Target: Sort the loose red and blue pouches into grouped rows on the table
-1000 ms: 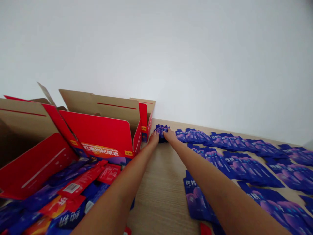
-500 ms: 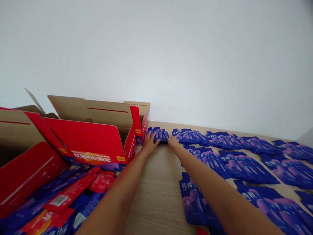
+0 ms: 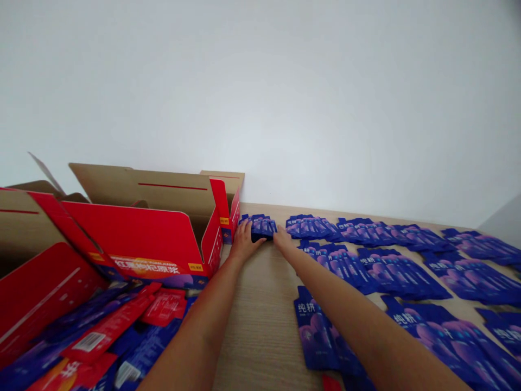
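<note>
At the back of the table, a small overlapping row of blue-purple pouches (image 3: 264, 224) lies between my two hands. My left hand (image 3: 244, 243) is at its left end, fingers resting on the pouches and thumb stretched apart along the near edge. At the right end is my right hand (image 3: 282, 238), its fingertips against or just beside the last pouch. Its fingers look extended, though they are small and partly hidden. Neither hand visibly lifts the pouches off the table.
Open red cartons (image 3: 134, 228) stand at the left, with another red box (image 3: 232, 212) by the white wall. Loose red and blue pouches (image 3: 97, 331) are heaped in front of the cartons. Fanned rows of blue-purple pouches (image 3: 401, 274) cover the right side of the wooden table (image 3: 260, 320).
The view has shifted slightly, so the boxes and pouches appear a little further left. My hands remain at the two ends of the small row, with the right hand slightly further from the pouches beside it.
</note>
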`<state>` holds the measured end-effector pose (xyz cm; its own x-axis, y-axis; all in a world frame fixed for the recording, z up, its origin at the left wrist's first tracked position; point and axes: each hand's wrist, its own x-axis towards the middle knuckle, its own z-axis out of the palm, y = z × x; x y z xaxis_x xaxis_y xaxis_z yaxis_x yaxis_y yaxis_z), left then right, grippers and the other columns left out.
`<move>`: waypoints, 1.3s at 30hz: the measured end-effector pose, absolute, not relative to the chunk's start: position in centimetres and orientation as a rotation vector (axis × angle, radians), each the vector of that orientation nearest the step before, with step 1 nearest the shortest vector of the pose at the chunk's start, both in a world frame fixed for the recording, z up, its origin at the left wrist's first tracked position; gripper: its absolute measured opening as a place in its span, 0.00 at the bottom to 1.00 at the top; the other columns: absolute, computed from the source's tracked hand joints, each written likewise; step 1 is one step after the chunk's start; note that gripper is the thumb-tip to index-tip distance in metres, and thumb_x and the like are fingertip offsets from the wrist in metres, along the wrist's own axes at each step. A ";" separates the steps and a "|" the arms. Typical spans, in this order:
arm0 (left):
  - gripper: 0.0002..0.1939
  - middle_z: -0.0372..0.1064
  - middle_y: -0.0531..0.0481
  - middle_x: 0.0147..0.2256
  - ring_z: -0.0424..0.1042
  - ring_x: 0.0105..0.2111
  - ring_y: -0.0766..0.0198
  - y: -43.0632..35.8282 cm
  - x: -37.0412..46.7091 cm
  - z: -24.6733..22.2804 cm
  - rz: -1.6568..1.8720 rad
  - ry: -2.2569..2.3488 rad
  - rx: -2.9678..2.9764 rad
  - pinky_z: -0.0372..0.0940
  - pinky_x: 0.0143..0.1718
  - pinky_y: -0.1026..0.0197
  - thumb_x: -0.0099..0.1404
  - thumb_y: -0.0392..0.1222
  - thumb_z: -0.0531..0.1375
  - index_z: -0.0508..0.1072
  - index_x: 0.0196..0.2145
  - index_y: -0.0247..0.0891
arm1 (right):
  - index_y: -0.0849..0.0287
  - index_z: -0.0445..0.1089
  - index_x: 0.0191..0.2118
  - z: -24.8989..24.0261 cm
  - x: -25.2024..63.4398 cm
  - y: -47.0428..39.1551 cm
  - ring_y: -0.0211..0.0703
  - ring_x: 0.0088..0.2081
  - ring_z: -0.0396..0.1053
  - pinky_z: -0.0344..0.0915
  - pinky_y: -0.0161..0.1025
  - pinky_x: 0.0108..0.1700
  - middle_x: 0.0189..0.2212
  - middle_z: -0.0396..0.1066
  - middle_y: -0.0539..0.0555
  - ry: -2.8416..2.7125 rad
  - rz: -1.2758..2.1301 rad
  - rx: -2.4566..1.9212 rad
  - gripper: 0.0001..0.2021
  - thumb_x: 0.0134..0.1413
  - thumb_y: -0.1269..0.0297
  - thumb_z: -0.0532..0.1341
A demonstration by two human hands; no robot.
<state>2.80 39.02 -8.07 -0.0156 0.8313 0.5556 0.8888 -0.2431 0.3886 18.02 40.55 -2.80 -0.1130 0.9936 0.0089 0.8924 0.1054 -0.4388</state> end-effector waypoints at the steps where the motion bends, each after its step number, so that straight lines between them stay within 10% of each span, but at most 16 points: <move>1: 0.38 0.57 0.32 0.59 0.56 0.60 0.46 38.7 2.9 -7.9 -1.095 -1.851 -2.157 0.54 0.60 0.46 0.55 0.56 0.62 0.60 0.57 0.30 | 0.59 0.65 0.52 -2.9 18.0 40.3 0.46 0.46 0.68 0.68 0.49 0.46 0.50 0.66 0.57 -2.065 0.487 -1.837 0.15 0.61 0.61 0.58; 17: 0.30 0.51 0.30 0.62 0.49 0.63 0.49 27.9 4.7 -6.9 -0.636 -1.896 -2.213 0.51 0.61 0.45 0.65 0.46 0.50 0.51 0.61 0.29 | 0.59 0.65 0.51 2.2 22.8 26.8 0.47 0.47 0.68 0.67 0.50 0.47 0.51 0.66 0.57 -2.054 0.622 -1.634 0.15 0.61 0.61 0.58; 31: 0.19 0.72 0.35 0.45 0.64 0.55 0.55 4.7 9.4 -2.4 -0.302 -1.794 -2.493 0.41 0.63 0.46 0.60 0.29 0.49 0.73 0.44 0.31 | 0.64 0.70 0.46 12.2 26.9 4.6 0.48 0.49 0.67 0.61 0.50 0.53 0.47 0.70 0.59 -2.334 0.621 -1.477 0.10 0.60 0.70 0.56; 39: 0.32 0.46 0.35 0.64 0.44 0.65 0.51 -6.5 3.9 -1.5 -0.424 -2.075 -2.118 0.39 0.63 0.44 0.61 0.34 0.49 0.50 0.63 0.30 | 0.57 0.74 0.43 6.4 23.6 -18.0 0.42 0.40 0.73 0.67 0.36 0.42 0.39 0.77 0.53 -2.508 1.058 -0.911 0.15 0.54 0.72 0.54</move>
<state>3.86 -6.53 -1.49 0.0057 0.9538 0.3004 0.9952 -0.0348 0.0918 23.63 -18.01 6.39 -0.7659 0.6429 0.0043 0.4456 0.5357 -0.7173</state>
